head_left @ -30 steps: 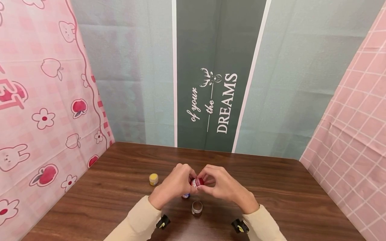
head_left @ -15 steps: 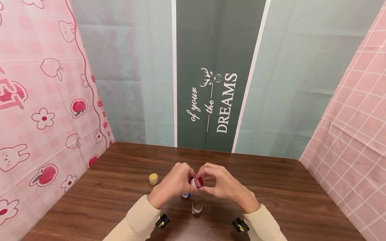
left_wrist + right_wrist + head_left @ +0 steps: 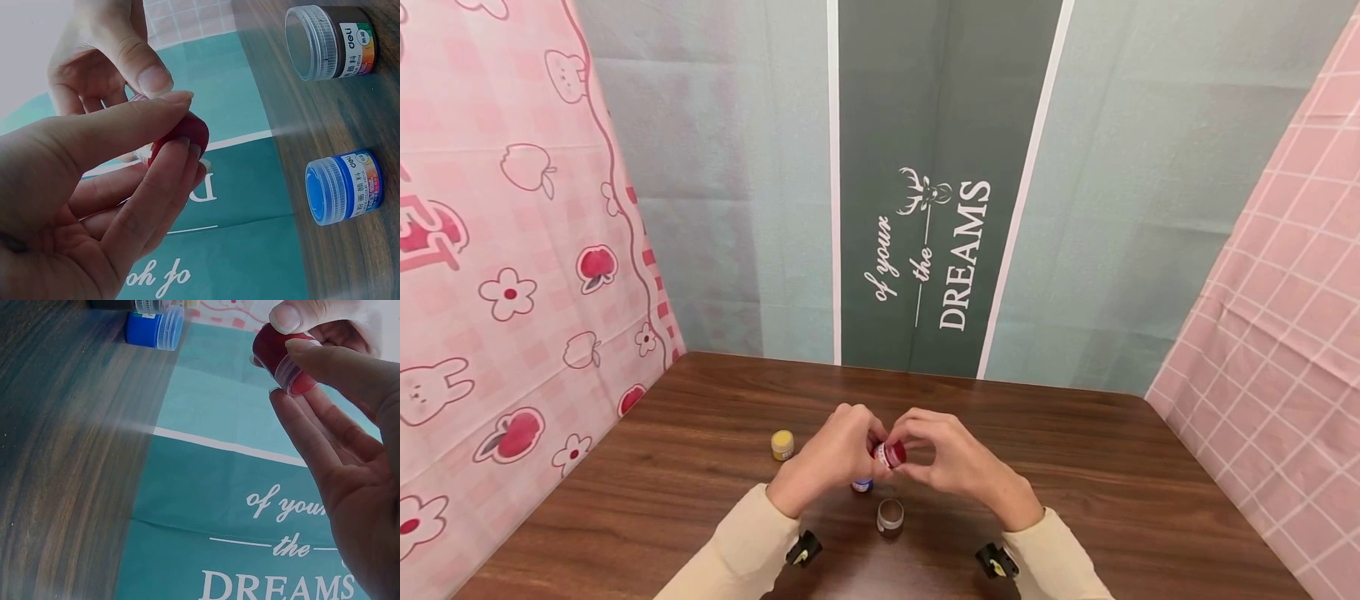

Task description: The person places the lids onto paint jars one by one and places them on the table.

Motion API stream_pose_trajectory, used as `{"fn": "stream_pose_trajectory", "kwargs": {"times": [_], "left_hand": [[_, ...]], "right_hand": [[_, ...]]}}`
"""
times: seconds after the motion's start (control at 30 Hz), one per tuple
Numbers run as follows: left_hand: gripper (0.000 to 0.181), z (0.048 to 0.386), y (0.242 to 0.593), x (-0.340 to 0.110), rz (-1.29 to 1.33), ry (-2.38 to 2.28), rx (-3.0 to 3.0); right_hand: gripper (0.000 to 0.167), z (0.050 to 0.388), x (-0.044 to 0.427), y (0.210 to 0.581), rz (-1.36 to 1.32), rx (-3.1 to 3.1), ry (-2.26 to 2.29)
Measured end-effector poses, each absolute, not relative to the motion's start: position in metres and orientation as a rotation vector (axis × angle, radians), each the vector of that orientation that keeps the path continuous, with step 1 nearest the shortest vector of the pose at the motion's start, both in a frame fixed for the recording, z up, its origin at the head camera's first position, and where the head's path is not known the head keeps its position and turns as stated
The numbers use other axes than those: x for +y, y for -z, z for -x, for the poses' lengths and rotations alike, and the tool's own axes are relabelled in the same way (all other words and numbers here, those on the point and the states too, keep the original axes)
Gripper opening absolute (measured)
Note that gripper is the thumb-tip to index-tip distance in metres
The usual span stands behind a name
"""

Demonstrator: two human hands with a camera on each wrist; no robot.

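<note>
A small red paint jar (image 3: 891,455) with a clear ridged lid is held tilted above the table between both hands. My left hand (image 3: 838,454) grips its red base between thumb and fingers, as the left wrist view shows. At the lid end, my right hand (image 3: 953,457) pinches the jar with thumb and fingertips; in the right wrist view the lid (image 3: 291,374) shows between them. Below the hands stand a blue paint jar (image 3: 344,187), partly hidden by my left hand in the head view, and a dark brown paint jar (image 3: 331,42), both lidded.
A yellow paint jar (image 3: 782,446) stands on the wooden table (image 3: 715,400) to the left of my left hand. Printed cloths hang on the left and right, and a green banner (image 3: 917,275) hangs behind the table's far edge.
The red jar has turned slightly in the fingers, so more of its lid end faces the head camera than a second ago. Both hands stay in nearly the same place.
</note>
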State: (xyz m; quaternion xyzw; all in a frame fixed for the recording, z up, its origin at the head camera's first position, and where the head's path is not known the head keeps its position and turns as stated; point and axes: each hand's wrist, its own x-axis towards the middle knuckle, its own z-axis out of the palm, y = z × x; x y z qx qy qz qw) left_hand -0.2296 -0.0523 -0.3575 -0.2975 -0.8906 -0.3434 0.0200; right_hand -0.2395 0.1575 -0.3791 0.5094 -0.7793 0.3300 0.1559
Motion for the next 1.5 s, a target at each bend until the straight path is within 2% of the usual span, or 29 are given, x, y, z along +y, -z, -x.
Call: {"fn": "stream_pose_trajectory", "kwargs": {"times": [0.2,0.73,1.03,1.17,1.5], "left_hand": [[0.014,0.229,0.357,-0.053,0.923,1.110,-2.776],[0.014,0.228,0.359,-0.053,0.917,1.103,-2.806],[0.021,0.233,0.359,-0.054,0.952,1.011,-2.772],[0.016,0.236,0.359,-0.058,0.960,1.002,-2.747],[0.023,0.258,0.371,-0.077,0.667,0.966,-2.824]], "right_hand": [[0.027,0.237,0.158,0.378,-1.429,-2.332,-1.082],[0.023,0.230,0.156,0.369,-1.363,-2.452,-0.867],[0.027,0.233,0.155,0.371,-1.378,-2.376,-0.903],[0.028,0.235,0.157,0.371,-1.395,-2.323,-1.006],[0.027,0.236,0.163,0.368,-1.286,-2.351,-0.946]]}}
